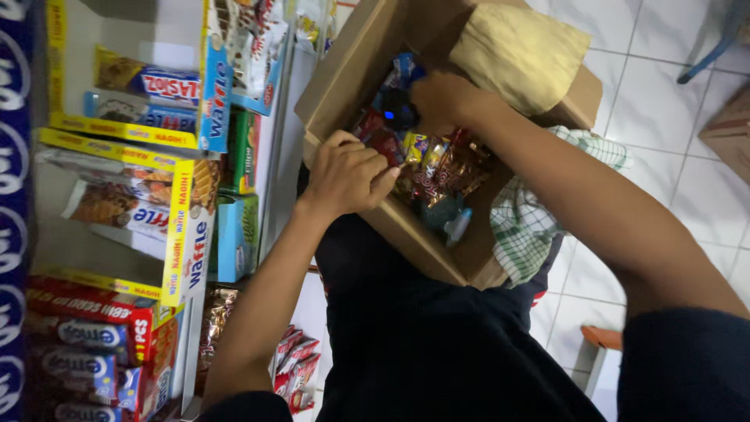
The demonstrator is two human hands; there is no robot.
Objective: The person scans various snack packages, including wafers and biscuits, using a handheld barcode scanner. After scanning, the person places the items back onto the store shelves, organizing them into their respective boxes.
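Your left hand (346, 173), fingers curled, grips the cardboard box (336, 86) rim; your right hand (441, 100) closes on snack packets (437, 168) inside.

right hand (441, 101) fingers: hidden among snack packets (437, 168) | shelf boxes (117, 227): cut off left
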